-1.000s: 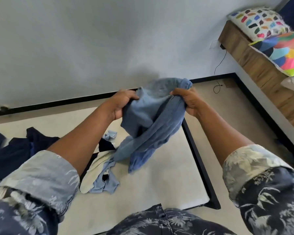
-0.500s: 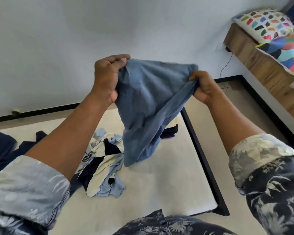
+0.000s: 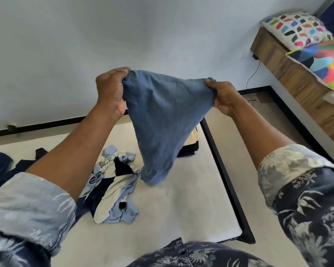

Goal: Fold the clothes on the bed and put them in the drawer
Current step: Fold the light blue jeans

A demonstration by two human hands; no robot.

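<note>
A blue garment [image 3: 162, 120] hangs stretched in the air above the bed [image 3: 177, 205]. My left hand [image 3: 110, 91] grips its upper left corner and my right hand [image 3: 223, 97] pinches its upper right corner. Its lower end dangles just above the mattress. Beneath my left forearm a crumpled pile of light blue, white and navy clothes [image 3: 114, 189] lies on the mattress. A small stack of dark and cream folded clothes [image 3: 191, 145] shows partly behind the held garment.
Dark navy clothes [image 3: 2, 166] lie at the bed's left. The bed's black frame [image 3: 226, 180] runs along its right side, with bare floor beyond. A wooden bench [image 3: 289, 74] with colourful pillows [image 3: 297, 27] stands at the right wall. A cable [image 3: 253, 78] hangs from the wall.
Both hands have lifted the blue garment from a bunch near the bed and pulled it apart, so it now hangs spread between them.
</note>
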